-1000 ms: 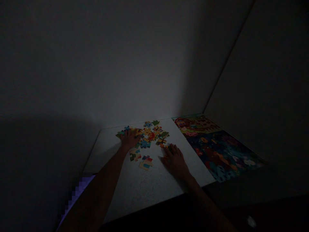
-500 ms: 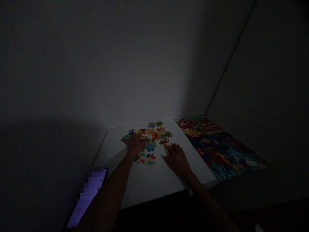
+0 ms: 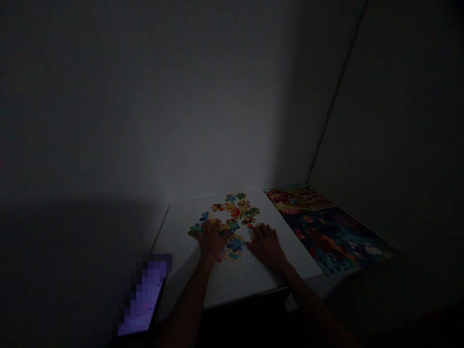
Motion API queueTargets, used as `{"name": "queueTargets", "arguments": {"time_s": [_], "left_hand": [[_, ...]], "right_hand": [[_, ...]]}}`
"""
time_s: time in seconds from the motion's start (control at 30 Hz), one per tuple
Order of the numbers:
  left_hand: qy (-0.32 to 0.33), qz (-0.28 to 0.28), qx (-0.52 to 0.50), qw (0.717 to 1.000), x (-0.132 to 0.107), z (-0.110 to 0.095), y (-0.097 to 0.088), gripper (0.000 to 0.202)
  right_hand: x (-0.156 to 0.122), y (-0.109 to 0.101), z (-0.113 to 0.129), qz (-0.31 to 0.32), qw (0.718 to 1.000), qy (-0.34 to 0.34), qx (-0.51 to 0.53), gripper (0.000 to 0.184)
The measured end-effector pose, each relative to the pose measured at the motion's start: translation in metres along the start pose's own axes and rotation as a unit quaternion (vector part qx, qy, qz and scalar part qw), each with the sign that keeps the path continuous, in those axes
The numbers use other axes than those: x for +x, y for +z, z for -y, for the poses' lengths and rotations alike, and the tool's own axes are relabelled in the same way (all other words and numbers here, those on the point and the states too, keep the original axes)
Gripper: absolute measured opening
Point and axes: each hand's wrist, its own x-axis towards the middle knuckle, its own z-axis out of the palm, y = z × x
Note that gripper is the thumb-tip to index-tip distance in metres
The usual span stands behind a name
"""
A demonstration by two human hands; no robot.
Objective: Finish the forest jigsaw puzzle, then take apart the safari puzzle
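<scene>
Colourful jigsaw puzzle pieces (image 3: 235, 212) lie in a loose cluster on the white tabletop (image 3: 246, 280). My left hand (image 3: 213, 237) rests palm down with fingers spread over the left side of the cluster, covering some pieces. At the cluster's right edge, my right hand (image 3: 266, 241) lies flat, fingers apart, its fingertips beside a few pieces. Whatever is under either palm is hidden. Just right of my left hand sits a blue piece (image 3: 236, 243), with a pale piece (image 3: 231, 254) nearer to me.
Two printed picture sheets, a farm scene (image 3: 300, 198) and a dark blue scene (image 3: 333, 237), cover the table's right side. A lit phone (image 3: 145, 299) stands at the front left, partly pixelated. A wall (image 3: 217, 121) rises behind the table; the room is dim.
My left hand has drawn nearer to me, dragging pieces along; the pale pieces below it are now partly covered. My right hand stays nearly in place. The view has tilted slightly up.
</scene>
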Motion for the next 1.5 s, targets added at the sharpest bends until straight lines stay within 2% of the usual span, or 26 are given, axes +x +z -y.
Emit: {"name": "queueTargets", "arguments": {"time_s": [0.13,0.23,0.4,0.57,0.67,0.77,0.97,1.3,1.5], "left_hand": [[-0.019,-0.006,-0.032,0.999,-0.007,-0.006,-0.005,0.06],[-0.035,-0.002,-0.057,0.998,-0.007,-0.007,-0.009,0.053],[-0.009,0.044,-0.068,0.997,0.0,0.005,-0.011,0.045],[0.055,0.068,-0.067,0.994,-0.012,0.019,-0.007,0.049],[0.079,0.042,-0.054,0.995,-0.026,0.02,-0.002,0.057],[0.095,0.018,-0.039,0.995,-0.033,0.019,0.002,0.056],[0.128,0.015,-0.052,0.99,-0.032,0.02,0.002,0.052],[0.176,0.0,-0.11,0.978,-0.037,0.016,-0.009,0.042],[0.202,-0.004,-0.123,0.972,-0.038,0.015,-0.009,0.039]], "right_hand": [[-0.003,0.003,0.01,-0.024,1.0,-0.007,0.0,0.069],[-0.006,0.008,0.028,-0.019,0.999,-0.025,0.007,0.074],[-0.003,0.012,0.047,-0.004,1.0,-0.016,0.009,0.083],[0.016,0.009,0.036,0.005,0.999,0.033,0.01,0.081],[0.029,0.006,0.028,0.003,0.999,0.034,0.006,0.078],[0.041,0.003,0.023,0.008,1.0,0.021,0.002,0.075],[0.068,0.002,0.015,0.022,0.999,0.044,-0.012,0.076],[0.112,0.001,0.003,-0.013,0.996,0.093,-0.013,0.068],[0.15,0.005,-0.004,-0.017,0.988,0.151,-0.028,0.074]]}}
